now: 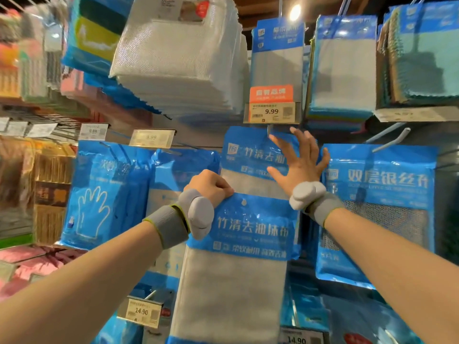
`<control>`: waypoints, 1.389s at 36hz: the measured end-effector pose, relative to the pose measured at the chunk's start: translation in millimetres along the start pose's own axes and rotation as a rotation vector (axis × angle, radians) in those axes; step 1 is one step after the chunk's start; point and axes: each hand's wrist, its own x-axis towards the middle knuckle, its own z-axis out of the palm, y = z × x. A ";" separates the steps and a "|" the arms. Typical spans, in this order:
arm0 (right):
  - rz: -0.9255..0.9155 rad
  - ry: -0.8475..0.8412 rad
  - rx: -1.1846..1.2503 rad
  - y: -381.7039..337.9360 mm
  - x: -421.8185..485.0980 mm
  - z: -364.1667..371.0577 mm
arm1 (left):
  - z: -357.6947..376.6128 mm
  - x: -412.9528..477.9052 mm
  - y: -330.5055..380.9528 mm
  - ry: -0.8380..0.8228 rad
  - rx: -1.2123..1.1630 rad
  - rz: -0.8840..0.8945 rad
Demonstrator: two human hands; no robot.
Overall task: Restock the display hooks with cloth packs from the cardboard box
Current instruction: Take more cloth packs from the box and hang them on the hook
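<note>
My left hand (211, 186) is shut on the top left corner of a cloth pack (238, 264), blue-headed with grey cloth, held up in front of the display. Its hang hole sits just right of my fingers. Behind it hangs a matching cloth pack (250, 155) on a display hook (269, 130) under the 9.99 price tag (272, 112). My right hand (298, 162) is spread flat against that hanging pack, fingers apart, fingertips near the hook. The cardboard box is out of view.
A blue glove pack (106, 194) hangs at left and a blue mesh-cloth pack (377, 209) at right. White cloth stacks (183, 60) and grey-green cloth packs (342, 68) hang above. An empty hook (390, 142) juts out at upper right. 14.90 tags sit below.
</note>
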 end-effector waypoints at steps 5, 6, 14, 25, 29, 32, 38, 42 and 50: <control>-0.266 -0.127 -0.213 25.9 -14.0 25.0 | 7.0 4.9 -5.0 0.010 0.051 -0.017; -0.248 -0.232 -0.257 29.2 -13.2 27.6 | 8.3 6.8 -5.4 0.014 0.060 -0.016; -0.022 -0.745 -0.144 45.1 1.2 37.9 | 17.7 19.9 -9.1 0.045 0.105 -0.024; 0.281 -0.845 0.543 -9.8 3.3 -18.8 | 12.5 33.4 13.4 0.203 0.101 -0.046; 0.380 -0.630 0.509 -9.6 8.2 -23.9 | 2.9 42.3 26.4 0.264 0.046 -0.004; 0.445 -0.399 0.570 -10.5 20.8 -32.9 | -3.1 47.3 34.2 0.362 -0.078 0.100; 0.425 -0.156 0.619 -19.6 44.6 -54.9 | -5.1 47.8 28.6 0.443 -0.260 0.033; 0.390 -0.091 0.594 -23.0 54.8 -61.9 | 2.9 43.9 20.8 0.362 -0.488 -0.011; 0.410 0.045 0.573 -25.7 55.6 -54.6 | 4.7 50.0 18.4 0.326 -0.499 -0.039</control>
